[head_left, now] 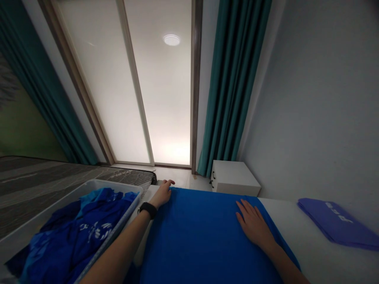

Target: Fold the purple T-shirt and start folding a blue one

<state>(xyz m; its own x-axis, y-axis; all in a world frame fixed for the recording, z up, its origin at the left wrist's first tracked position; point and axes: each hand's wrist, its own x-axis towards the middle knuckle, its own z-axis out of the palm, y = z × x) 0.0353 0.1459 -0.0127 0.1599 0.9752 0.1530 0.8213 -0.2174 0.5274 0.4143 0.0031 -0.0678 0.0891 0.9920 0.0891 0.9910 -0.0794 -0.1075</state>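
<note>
A blue cloth (201, 236) lies spread flat on a white table (314, 252) in front of me. My left hand (163, 192), with a black watch on its wrist, reaches to the cloth's far left corner, fingers curled over the edge there. My right hand (253, 223) lies flat on the cloth's right side, fingers stretched out and apart, holding nothing.
A pale plastic bin (97, 185) heaped with blue garments (74, 232) stands at my left. A folded purple-blue garment (340, 225) lies on the table at the right. Beyond are a white bedside cabinet (233, 177), teal curtains (233, 86), a frosted sliding door and a grey bed.
</note>
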